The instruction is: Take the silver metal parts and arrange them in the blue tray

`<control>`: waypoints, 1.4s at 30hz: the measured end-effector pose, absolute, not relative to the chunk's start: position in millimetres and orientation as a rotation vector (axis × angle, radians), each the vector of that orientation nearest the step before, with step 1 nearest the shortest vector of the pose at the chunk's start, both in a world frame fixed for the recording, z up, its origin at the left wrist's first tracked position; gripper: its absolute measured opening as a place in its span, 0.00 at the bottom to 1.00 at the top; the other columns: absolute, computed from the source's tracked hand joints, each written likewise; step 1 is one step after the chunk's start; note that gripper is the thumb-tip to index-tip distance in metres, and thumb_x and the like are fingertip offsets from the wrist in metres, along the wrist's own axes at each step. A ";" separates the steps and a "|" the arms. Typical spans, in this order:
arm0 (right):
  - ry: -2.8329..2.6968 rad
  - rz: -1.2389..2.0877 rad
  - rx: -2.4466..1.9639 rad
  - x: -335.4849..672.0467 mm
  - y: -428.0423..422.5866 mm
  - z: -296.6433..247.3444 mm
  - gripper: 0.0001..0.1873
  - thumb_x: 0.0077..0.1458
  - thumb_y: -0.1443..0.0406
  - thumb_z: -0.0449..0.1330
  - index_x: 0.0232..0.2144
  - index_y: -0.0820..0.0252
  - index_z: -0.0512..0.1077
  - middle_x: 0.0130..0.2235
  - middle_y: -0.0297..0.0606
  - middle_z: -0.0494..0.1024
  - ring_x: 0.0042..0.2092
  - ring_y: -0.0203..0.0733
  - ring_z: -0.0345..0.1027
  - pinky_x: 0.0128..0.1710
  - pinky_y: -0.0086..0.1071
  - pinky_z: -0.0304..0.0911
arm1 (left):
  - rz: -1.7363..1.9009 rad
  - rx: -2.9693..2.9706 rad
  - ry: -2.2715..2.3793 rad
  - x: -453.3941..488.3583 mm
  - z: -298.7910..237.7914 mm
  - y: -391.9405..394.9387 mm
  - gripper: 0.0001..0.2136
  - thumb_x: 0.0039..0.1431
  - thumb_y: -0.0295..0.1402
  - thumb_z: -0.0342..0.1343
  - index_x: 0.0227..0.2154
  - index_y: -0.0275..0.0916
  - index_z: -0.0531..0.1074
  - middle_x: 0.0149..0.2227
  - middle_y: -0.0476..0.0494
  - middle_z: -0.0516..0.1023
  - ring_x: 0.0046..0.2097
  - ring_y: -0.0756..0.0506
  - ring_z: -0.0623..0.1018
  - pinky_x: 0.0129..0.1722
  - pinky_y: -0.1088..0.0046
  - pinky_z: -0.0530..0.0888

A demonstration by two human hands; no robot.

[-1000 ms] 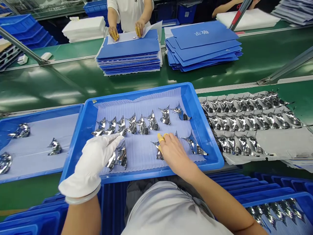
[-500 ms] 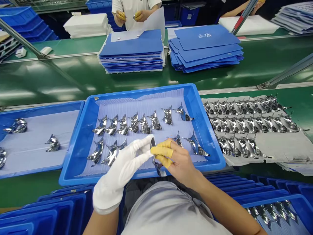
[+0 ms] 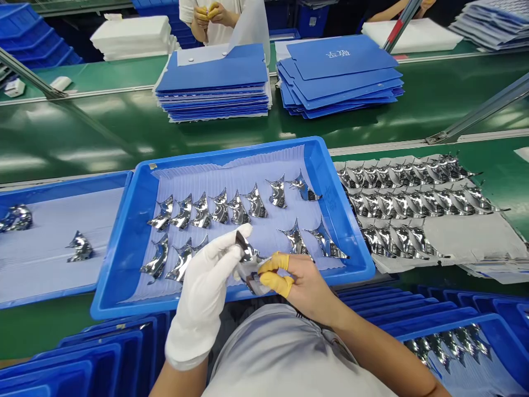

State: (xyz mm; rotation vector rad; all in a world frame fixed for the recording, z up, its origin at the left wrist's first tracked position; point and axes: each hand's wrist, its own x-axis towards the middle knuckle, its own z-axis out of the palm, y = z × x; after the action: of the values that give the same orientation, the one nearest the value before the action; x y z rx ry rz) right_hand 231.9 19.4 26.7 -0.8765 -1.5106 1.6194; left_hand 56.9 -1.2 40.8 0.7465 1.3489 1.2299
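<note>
A curved, mirror-shiny chrome part is held above the near edge of a blue tray. My left hand, in a white glove, grips its upper left end between thumb and fingers. My right hand, with yellow finger cots on thumb and fingers, pinches its right side; the exact contact is partly hidden. Pointed chrome parts of the same look, such as one part, lie in two rows on the tray's pale liner. My left glove covers some of the front row.
Rows of chrome parts lie on a padded sheet at right. A second blue tray adjoins at left. Stacked blue sheets and more blue sheets stand beyond. Nested trays sit below. Across the bench, a person's hands work.
The held chrome part has turned, showing more of its shiny face. My right hand has shifted slightly lower on it, uncovering parts behind. The whole view has moved a little.
</note>
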 end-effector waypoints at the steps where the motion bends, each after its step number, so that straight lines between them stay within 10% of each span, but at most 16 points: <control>1: -1.412 1.718 -0.889 230.9 20.0 26.4 0.08 0.59 0.61 0.62 0.31 0.59 0.76 0.29 0.34 0.76 0.30 0.35 0.67 0.35 0.31 0.69 | 1.250 0.712 1.328 58.4 41.3 -0.5 0.15 0.59 0.38 0.62 0.49 0.44 0.80 0.40 0.44 0.83 0.35 0.46 0.79 0.35 0.72 0.77; 9: -0.881 2.084 -0.851 225.8 21.8 24.4 0.13 0.49 0.56 0.69 0.27 0.60 0.74 0.26 0.28 0.70 0.23 0.29 0.60 0.23 0.25 0.64 | 1.273 0.685 1.244 60.4 36.5 -0.8 0.20 0.60 0.47 0.59 0.49 0.39 0.79 0.50 0.38 0.81 0.52 0.36 0.79 0.54 0.60 0.74; 14: -0.892 2.067 -0.817 226.6 21.8 23.0 0.12 0.51 0.58 0.68 0.28 0.60 0.74 0.26 0.28 0.69 0.24 0.29 0.61 0.24 0.25 0.65 | 1.130 0.853 1.271 60.5 43.5 -0.6 0.36 0.42 0.34 0.74 0.57 0.44 0.72 0.62 0.42 0.71 0.65 0.34 0.66 0.61 0.63 0.68; 20: -0.838 2.091 -0.775 226.2 19.9 19.8 0.11 0.51 0.59 0.68 0.28 0.60 0.73 0.27 0.28 0.71 0.23 0.28 0.62 0.23 0.24 0.64 | 1.145 0.739 1.376 65.5 50.8 0.9 0.22 0.59 0.39 0.62 0.56 0.44 0.74 0.44 0.45 0.82 0.41 0.45 0.80 0.39 0.73 0.76; 27: -0.683 2.164 -0.716 224.5 18.8 19.6 0.11 0.51 0.60 0.68 0.28 0.60 0.72 0.21 0.26 0.69 0.22 0.29 0.64 0.21 0.23 0.61 | 1.219 0.648 1.358 67.1 47.0 3.3 0.18 0.54 0.40 0.66 0.48 0.42 0.78 0.49 0.44 0.80 0.40 0.48 0.78 0.43 0.75 0.74; 42: -0.327 2.408 -0.575 212.1 14.8 13.2 0.20 0.49 0.58 0.71 0.23 0.62 0.66 0.21 0.25 0.66 0.20 0.29 0.67 0.22 0.25 0.71 | 1.246 0.758 1.505 77.5 45.4 10.9 0.11 0.55 0.39 0.64 0.25 0.40 0.72 0.25 0.53 0.73 0.30 0.50 0.71 0.38 0.72 0.72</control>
State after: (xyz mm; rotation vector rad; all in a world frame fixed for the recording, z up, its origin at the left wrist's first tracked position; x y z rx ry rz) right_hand 212.1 14.8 13.2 -0.5752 -0.3273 2.4078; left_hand 77.5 10.9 45.4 0.7579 1.5048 1.2457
